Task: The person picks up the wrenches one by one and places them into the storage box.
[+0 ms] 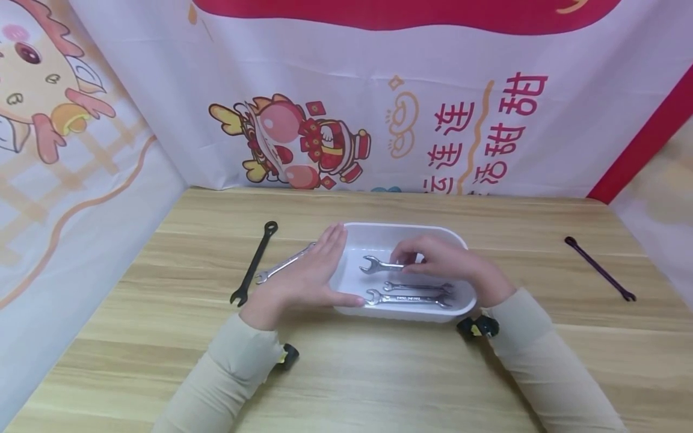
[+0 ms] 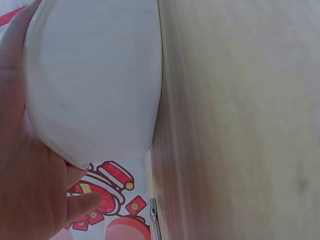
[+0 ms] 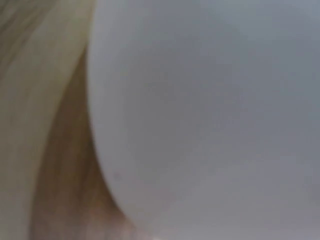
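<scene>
A white oblong tub (image 1: 422, 314) stands on the wooden table. My left hand (image 1: 303, 279) spans its left end, thumb stretched along the front rim and fingers laid against the rim farther back; the left wrist view shows this hand (image 2: 30, 165) beside the tub's wall (image 2: 95, 75). Inside the tub, my right hand (image 1: 441, 258) pinches a silver open-ended wrench (image 1: 376, 265) by its shaft, its far end hidden under the fingers. Two more silver wrenches lie near the front wall, a slimmer wrench (image 1: 417, 287) behind a larger wrench (image 1: 408, 298). Only blurred tub wall (image 3: 200, 120) fills most of the right wrist view.
Left of the tub lie a black combination wrench (image 1: 254, 263) and a silver wrench (image 1: 285, 263), partly behind my left hand. A dark purple wrench (image 1: 598, 268) lies far right. A printed cloth (image 1: 325, 60) hangs along the table's back edge.
</scene>
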The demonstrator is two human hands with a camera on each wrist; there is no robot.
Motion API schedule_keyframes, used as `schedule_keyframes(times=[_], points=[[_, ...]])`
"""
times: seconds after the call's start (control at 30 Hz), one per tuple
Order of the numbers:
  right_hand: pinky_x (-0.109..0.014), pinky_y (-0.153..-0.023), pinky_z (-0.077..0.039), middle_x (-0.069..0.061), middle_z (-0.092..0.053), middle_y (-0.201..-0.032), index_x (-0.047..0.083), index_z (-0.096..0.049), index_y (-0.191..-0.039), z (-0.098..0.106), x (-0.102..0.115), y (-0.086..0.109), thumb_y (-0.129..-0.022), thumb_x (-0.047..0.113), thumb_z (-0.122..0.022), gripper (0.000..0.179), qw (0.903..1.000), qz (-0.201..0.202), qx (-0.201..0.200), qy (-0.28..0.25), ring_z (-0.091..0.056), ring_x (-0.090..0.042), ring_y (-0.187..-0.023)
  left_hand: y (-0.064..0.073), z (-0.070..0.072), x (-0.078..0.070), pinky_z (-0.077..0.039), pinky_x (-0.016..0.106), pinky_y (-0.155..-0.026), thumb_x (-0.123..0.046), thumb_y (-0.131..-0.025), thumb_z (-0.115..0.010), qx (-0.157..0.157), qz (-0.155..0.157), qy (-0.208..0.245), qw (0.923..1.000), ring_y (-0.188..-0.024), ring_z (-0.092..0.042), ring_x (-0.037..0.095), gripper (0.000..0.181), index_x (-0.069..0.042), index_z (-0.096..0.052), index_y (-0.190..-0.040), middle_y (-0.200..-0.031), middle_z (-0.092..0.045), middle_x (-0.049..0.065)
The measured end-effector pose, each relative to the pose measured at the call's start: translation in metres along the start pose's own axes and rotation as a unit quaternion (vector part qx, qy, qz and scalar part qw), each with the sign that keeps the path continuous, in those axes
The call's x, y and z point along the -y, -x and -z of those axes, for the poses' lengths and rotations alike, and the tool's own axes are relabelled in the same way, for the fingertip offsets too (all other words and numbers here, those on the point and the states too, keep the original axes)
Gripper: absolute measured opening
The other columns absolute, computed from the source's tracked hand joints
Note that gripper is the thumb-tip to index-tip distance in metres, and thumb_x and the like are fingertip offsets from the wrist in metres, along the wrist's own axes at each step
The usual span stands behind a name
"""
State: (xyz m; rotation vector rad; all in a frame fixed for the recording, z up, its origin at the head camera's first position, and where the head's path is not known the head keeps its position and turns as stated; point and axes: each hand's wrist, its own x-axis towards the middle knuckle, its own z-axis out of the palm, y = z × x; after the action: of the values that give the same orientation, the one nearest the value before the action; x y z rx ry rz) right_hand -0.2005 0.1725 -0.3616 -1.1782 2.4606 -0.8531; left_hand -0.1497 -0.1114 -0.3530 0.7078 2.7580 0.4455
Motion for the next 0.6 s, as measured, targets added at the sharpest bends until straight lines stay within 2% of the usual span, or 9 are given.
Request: schedule_keyframes(times=[0.23, 0.4, 0.6], points=[[-0.031, -0.09, -0.056, 0.005, -0.073, -0.103, 0.018, -0.072, -0.115, -0.0018, -0.0011, -0.0012, -0.093, 0.008, -0.067, 0.025, 0.9998, -0.012, 0.014, -0.003, -0.065, -0.008, -0.097, -0.0002, -0.0003, 0.0016, -0.009, 0.042, -0.126, -0.09, -0.069, -0.055, 0.003, -0.002, 0.001, 1.0, -0.155, 0.014, 0.015, 0.134, -0.015, 0.009, -0.159, -0.167, 0.016, -0.002], [-0.033, -0.092, -0.056, 0.004, -0.073, -0.105, 0.017, -0.072, -0.116, -0.0031, -0.0014, -0.0013, -0.094, 0.006, -0.065, 0.026, 0.9997, -0.013, 0.018, -0.001, -0.066, -0.009, -0.098, 0.0, -0.0008, 0.0023, -0.009, 0.042, -0.126, -0.091, -0.069, -0.054, 0.0, -0.006, 0.0, 1.0, -0.155, 0.013, 0.016, 0.134, -0.014, 0.008, -0.159, -0.168, 0.014, 0.0], [-0.033, -0.092, -0.056, 0.007, -0.073, -0.103, 0.019, -0.073, -0.116, -0.0046, 0.0003, -0.0001, -0.092, 0.007, -0.067, 0.027, 0.9989, -0.037, 0.028, -0.003, -0.066, -0.008, -0.096, -0.0001, -0.0012, 0.0018, -0.01, 0.043, -0.125, -0.09, -0.07, -0.055, -0.001, -0.007, -0.001, 1.0, -0.155, 0.012, 0.017, 0.133, -0.013, 0.007, -0.16, -0.168, 0.012, 0.003]])
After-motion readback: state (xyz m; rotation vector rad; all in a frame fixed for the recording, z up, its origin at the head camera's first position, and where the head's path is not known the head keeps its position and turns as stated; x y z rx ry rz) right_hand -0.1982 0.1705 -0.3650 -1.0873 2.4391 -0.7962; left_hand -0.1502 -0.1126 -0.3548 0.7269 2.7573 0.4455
